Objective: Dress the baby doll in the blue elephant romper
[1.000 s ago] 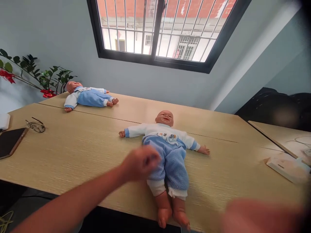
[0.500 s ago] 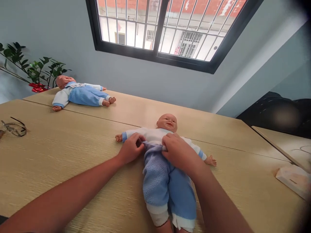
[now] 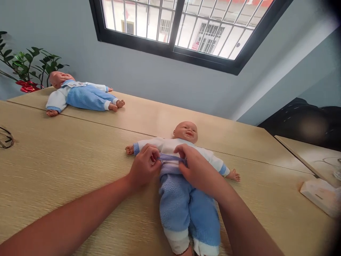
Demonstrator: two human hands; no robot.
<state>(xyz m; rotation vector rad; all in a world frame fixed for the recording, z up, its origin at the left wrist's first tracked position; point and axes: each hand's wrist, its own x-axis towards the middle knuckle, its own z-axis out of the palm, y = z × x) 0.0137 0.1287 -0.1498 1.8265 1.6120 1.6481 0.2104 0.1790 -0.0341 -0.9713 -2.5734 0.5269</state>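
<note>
A baby doll [image 3: 185, 131] lies face up on the wooden table, its arms spread and its feet toward me. It wears a white top [image 3: 162, 144] with blue cuffs and fluffy blue pants [image 3: 174, 199] with white ankle cuffs. My left hand [image 3: 145, 165] pinches one side of the lavender waistband [image 3: 170, 157]. Gripping the other side is my right hand [image 3: 199, 169], its thumb and forefinger curled at the band. Between them the waistband is stretched taut across the doll's belly. Part of the right fingers' grip is hidden by the hand.
A second doll [image 3: 86, 97], similarly dressed, lies at the back left of the table [image 3: 80, 156]. Eyeglasses [image 3: 5, 138] rest at the left edge. A white tissue pack or box [image 3: 319, 195] sits at the right. A potted plant [image 3: 29, 65] stands behind, below a barred window [image 3: 170, 53].
Both hands have pulled the waistband tighter, and it now shows as a wider lavender strip between them. The view has shifted slightly.
</note>
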